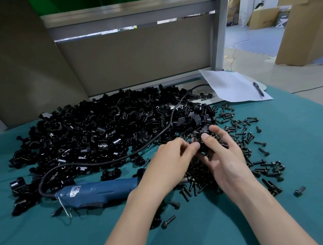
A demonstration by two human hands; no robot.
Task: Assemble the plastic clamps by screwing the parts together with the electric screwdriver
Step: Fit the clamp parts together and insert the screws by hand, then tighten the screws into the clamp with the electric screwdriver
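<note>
A big heap of black plastic clamp parts covers the back of the teal table cover. Dark screws lie scattered and piled to the right of it. My right hand cups a black clamp part above the screw pile, thumb on top. My left hand meets it from the left and pinches at the same part with its fingertips. The blue electric screwdriver lies on its side on the cover, left of my left wrist, its tip hidden behind the wrist.
The screwdriver's black cable runs across the heap to the back right. A white sheet of paper with a pen lies at the back right corner. A grey panel closes the back. Cardboard boxes stand on the floor at the right.
</note>
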